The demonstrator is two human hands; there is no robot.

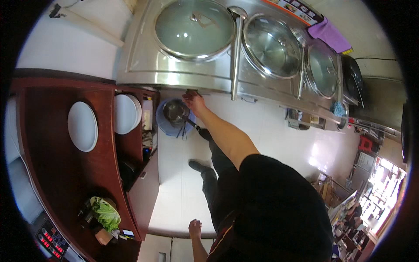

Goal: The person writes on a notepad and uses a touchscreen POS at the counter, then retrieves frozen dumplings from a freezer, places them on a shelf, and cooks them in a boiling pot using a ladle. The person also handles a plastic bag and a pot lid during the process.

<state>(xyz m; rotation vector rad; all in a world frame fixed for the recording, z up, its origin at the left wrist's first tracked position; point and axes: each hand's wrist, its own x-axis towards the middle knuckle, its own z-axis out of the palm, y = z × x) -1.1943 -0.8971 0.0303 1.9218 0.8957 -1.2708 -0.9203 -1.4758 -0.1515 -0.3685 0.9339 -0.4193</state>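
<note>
Up at the front edge of a stainless steel cooking counter (pixel 196 75), my right hand (pixel 194 102) reaches to a small dark fitting (pixel 193 92); its fingers overlap it, and whether they grip it is not clear. Beside this hand, a metal strainer (pixel 174 110) with a dark handle rests over a blue plastic bucket (pixel 168 128) on the floor. Low in the picture, my left hand (pixel 195 226) hangs away from everything with its fingers curled and nothing seen in it. Round glass lids (pixel 209 39), (pixel 274 46), (pixel 322 70) cover the counter's large pots.
A reddish-brown wooden cabinet (pixel 98 177) stands in front of me, with white plates (pixel 82 126) and a bowl of leafy greens (pixel 106 214). A ladle (pixel 237 11) and a purple cloth (pixel 327 34) lie on the counter. A red stool (pixel 365 144) is farther off.
</note>
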